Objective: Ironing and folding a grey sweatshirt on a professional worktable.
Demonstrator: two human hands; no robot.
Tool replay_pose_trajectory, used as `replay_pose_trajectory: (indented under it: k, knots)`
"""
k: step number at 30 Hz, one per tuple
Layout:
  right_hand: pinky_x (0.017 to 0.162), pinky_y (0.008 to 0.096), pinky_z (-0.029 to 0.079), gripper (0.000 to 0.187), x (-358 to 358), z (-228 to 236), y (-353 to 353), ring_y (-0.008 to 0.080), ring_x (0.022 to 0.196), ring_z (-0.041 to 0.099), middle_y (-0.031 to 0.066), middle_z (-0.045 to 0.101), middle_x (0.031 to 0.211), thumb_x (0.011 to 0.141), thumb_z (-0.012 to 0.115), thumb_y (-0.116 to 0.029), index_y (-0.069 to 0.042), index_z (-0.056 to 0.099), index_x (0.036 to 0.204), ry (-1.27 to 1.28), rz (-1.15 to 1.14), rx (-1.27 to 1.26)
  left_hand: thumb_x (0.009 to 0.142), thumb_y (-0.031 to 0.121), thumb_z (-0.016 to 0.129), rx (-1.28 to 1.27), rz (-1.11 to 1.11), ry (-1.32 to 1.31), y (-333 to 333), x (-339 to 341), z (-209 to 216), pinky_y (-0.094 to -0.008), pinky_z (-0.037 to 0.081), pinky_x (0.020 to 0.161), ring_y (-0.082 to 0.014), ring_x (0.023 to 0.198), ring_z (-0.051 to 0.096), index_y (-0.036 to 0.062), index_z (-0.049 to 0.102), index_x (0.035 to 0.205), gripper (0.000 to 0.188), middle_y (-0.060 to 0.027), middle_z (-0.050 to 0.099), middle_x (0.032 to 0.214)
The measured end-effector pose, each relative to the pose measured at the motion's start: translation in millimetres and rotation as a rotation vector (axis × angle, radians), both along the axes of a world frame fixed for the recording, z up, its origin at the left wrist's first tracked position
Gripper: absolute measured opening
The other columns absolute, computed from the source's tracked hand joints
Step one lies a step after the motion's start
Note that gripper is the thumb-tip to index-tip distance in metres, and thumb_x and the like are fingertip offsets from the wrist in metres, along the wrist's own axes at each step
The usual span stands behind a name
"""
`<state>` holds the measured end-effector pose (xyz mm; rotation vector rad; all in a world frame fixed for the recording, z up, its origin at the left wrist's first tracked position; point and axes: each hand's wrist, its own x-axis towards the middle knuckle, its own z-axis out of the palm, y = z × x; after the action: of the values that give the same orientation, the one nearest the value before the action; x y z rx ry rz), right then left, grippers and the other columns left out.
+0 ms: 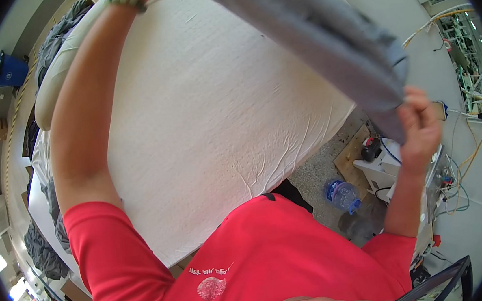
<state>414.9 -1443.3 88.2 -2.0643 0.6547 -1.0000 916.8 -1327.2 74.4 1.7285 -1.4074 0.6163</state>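
Head view, looking down over a red shirt (252, 265). The grey cloth (322, 32) hangs in the air above the white mattress (202, 113), stretched as a band from the top edge of the picture down to the right. It touches no surface below it.

Right hand (418, 124): raised at the right, fingers (408, 114) curled and pressed together on the lower corner of the cloth. The corner lies inside the fist; the rest of the cloth rises up and to the left from the hand.

Left hand: out of the picture past the top edge. Only the left forearm (90, 95) and a green wristband (127, 0) show, reaching up toward the top of the frame, to the left of where the cloth's upper end leaves it. Whether this hand is spread or pinching the cloth cannot be told.

Mattress: covered in wrinkled white fabric, filling the middle of the view, under both arms.

Surroundings: a dark grey heap of cloth (56, 37) lies at the far left end of the mattress, and more grey cloth (44, 250) lies lower left. A blue bottle (343, 194) lies on the floor near the mattress corner, below the right hand. A white machine (394, 173) with cables stands just right of the bottle. A blue bin (8, 71) stands at upper left.
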Motion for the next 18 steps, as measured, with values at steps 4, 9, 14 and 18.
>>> replay_pose_trajectory:
  k: [4, 9, 14, 18]
  knots:
    - [0.081, 0.0290, 0.049, 0.010, 21, -29, 69, 0.0154, 0.093, 0.061, 0.0116, 0.067, 0.110, 0.088, 0.074, 0.001, -0.001, 0.068, 0.096, 0.232, 0.297, 0.081, 0.094, 0.015, 0.070, 0.154, 0.010, 0.029, 54, 17, -70, -0.0385, 0.055, 0.077, -0.0331, 0.089, 0.071, 0.0059, 0.070, 0.102, 0.012, -0.0138, 0.073, 0.098]
    - [0.076, 0.0316, 0.052, 0.013, 37, -82, 128, 0.0215, 0.087, 0.066, 0.0128, 0.068, 0.106, 0.086, 0.076, 0.003, 0.000, 0.069, 0.096, 0.213, 0.474, 0.205, 0.097, 0.010, 0.066, 0.307, 0.036, 0.090, 142, 14, -122, -0.0387, 0.055, 0.073, -0.0344, 0.087, 0.068, 0.0071, 0.066, 0.100, 0.004, -0.0108, 0.068, 0.095]
    - [0.079, 0.0346, 0.055, 0.013, 53, -118, 175, 0.0250, 0.089, 0.068, 0.0120, 0.068, 0.109, 0.089, 0.075, 0.000, -0.001, 0.068, 0.100, 0.204, 0.801, 0.411, 0.095, 0.003, 0.065, 0.405, 0.108, 0.160, 208, 3, -141, -0.0389, 0.054, 0.078, -0.0343, 0.091, 0.068, 0.0051, 0.065, 0.102, 0.008, -0.0130, 0.068, 0.098]
    - [0.081, 0.0389, 0.055, 0.011, 74, -172, 204, 0.0308, 0.093, 0.068, 0.0127, 0.065, 0.108, 0.092, 0.072, -0.006, -0.003, 0.066, 0.101, 0.259, 0.973, 0.458, 0.090, -0.002, 0.062, 0.585, 0.127, 0.143, 240, 8, -189, -0.0428, 0.055, 0.079, -0.0344, 0.094, 0.069, 0.0056, 0.066, 0.101, 0.014, -0.0137, 0.069, 0.101]
